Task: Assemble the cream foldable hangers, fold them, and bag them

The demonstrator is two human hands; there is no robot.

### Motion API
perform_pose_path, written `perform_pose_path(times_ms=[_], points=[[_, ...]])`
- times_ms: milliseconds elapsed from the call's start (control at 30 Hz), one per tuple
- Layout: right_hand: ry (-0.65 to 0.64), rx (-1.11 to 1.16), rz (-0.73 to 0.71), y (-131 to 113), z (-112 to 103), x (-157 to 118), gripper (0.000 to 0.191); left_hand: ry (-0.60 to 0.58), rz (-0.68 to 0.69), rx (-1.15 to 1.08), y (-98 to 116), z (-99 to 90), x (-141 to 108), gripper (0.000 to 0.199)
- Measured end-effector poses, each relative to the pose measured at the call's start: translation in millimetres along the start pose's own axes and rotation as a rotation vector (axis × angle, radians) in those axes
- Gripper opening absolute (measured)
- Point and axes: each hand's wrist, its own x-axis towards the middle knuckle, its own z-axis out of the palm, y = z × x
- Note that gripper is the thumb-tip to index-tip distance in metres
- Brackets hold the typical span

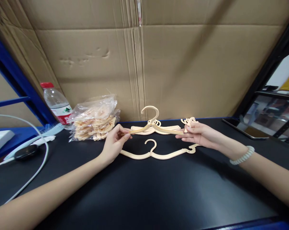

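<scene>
Between my two hands a cream clothes hanger point(150, 110) is held up with its hook on top. My left hand point(116, 140) pinches the left end of its arm. At the other end, my right hand point(199, 134) grips the tip between thumb and fingers. Below it a second hanger point(137, 156) lies flat on the black table, a small hook piece point(191, 149) at its right end; its left tip is behind my left hand. Behind the held hanger, more cream hangers point(171, 128) lie together, partly covered by it.
At the back left sits a pile of plastic-bagged cream hangers point(95, 118) beside a red-capped bottle point(59, 105). Small cream hook pieces point(188, 120) lie behind my right hand. A phone point(245, 128) lies at the right. A white cable point(42, 166) curves across the left side. Cardboard point(206, 64) stands behind.
</scene>
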Motion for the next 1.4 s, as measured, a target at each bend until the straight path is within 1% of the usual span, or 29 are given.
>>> perform_pose_path(times_ms=[167, 333, 467, 633, 833, 1067, 1267, 1400], points=[[-0.006, -0.038, 0.041, 0, 0, -1, 0.013, -0.007, 0.010, 0.021, 0, 0.4, 0, 0.017], [0.004, -0.077, 0.047, 1, 2, -2, 0.011, -0.007, 0.010, 0.024, 2, 2.1, 0, 0.017], [0.020, -0.106, 0.019, 4, 1, -1, 0.017, -0.002, 0.004, 0.030, 4, 2.7, 0, 0.017], [0.041, -0.162, 0.020, 6, 4, -1, 0.023, 0.000, 0.004, 0.034, 3, 2.8, 0, 0.018], [0.068, -0.215, -0.097, 7, 12, -2, 0.034, -0.006, -0.005, 0.040, 2, 1.7, -1, 0.018], [0.097, -0.242, -0.213, 12, 16, -1, 0.039, -0.005, -0.027, 0.043, 3, 1.9, 0, 0.018], [0.164, -0.294, -0.294, 16, 19, 1, 0.040, -0.031, -0.024, 0.043, 5, 2.7, -2, 0.018], [0.191, -0.257, -0.302, 16, 20, 1, 0.040, -0.035, -0.031, 0.049, 8, 3.0, -2, 0.019]])
